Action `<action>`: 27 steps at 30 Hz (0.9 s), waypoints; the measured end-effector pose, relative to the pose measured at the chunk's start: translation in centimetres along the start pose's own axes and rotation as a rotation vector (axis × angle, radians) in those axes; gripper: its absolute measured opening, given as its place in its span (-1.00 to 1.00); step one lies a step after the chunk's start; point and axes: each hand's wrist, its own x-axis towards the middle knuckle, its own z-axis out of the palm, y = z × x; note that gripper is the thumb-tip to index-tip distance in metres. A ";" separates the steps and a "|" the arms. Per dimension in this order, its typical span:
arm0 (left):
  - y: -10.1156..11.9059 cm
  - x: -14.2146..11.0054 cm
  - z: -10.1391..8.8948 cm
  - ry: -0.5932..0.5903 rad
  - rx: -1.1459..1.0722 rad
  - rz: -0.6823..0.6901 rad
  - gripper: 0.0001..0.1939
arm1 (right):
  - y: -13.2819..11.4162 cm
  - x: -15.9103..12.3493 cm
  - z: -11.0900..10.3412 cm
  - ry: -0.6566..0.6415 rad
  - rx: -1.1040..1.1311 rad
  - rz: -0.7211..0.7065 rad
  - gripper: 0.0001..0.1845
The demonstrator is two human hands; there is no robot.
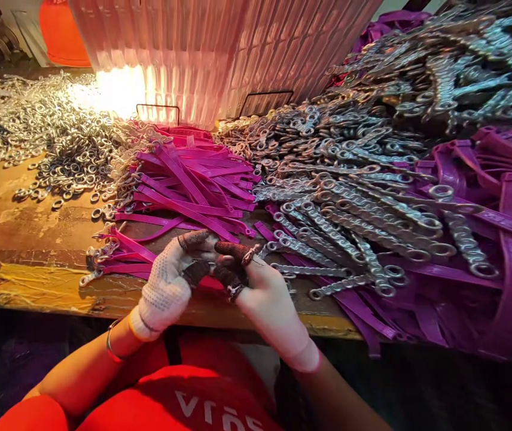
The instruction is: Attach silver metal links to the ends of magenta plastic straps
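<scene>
My left hand (170, 281) and my right hand (262, 293) wear white knit gloves with dark red fingertips. They meet at the front edge of the worn wooden table (27, 239). The fingers of both hands are curled and pinched together over a small piece that I cannot make out, with a bit of magenta showing under them. A heap of magenta straps (188, 185) lies just beyond my hands. Short metal chain pieces (350, 239) with rings at their ends lie to the right.
Loose silver rings (54, 143) cover the table's left rear. A big pile of chain pieces (439, 78) and purple straps (511, 239) fills the right side. A ribbed translucent panel (202, 60) stands at the back, brightly lit, with an orange container (61, 30) beside it.
</scene>
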 end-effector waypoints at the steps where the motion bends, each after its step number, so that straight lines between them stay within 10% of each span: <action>1: 0.1 -0.2 -0.1 0.014 0.137 0.058 -0.61 | -0.2 -0.1 0.1 0.016 -0.002 0.006 -0.70; 5: 0.4 -0.5 -0.8 -0.019 0.411 0.083 -0.71 | -0.4 -0.7 -0.3 0.006 -0.071 0.003 -0.69; 10: 0.6 0.0 -1.3 -0.128 0.037 -0.308 -0.51 | 1.1 -1.2 -1.1 -0.047 -0.277 -0.188 -0.44; 14: 0.1 0.0 -1.1 -0.150 0.035 -0.350 -0.50 | 2.0 -1.1 -1.1 -0.208 -0.466 -0.430 -0.28; 23: 0.3 -1.9 -1.2 -0.224 0.323 -0.133 -0.65 | 1.1 -1.4 -2.3 -0.348 -0.742 -0.277 -0.81; 27: 0.6 -1.5 -0.6 -0.261 0.191 -0.306 -0.70 | 0.2 -2.1 -1.3 -0.316 -0.691 -0.256 -0.90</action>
